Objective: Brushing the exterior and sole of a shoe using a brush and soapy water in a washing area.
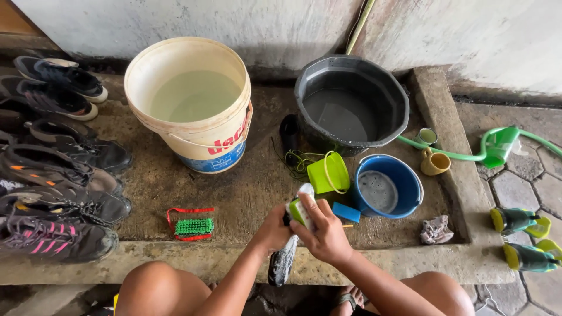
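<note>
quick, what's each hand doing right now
Left hand: closed on the dark shoe.
Right hand: closed on a green-and-white brush, pressed to the shoe.

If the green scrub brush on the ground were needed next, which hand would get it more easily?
Probably the left. The left hand is on the shoe, on the side nearer the green brush. The right hand grips a green and white sponge and lies farther away.

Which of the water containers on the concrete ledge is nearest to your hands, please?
The blue bucket, just past the right hand; the cream bucket and black tub stand farther back.
</note>
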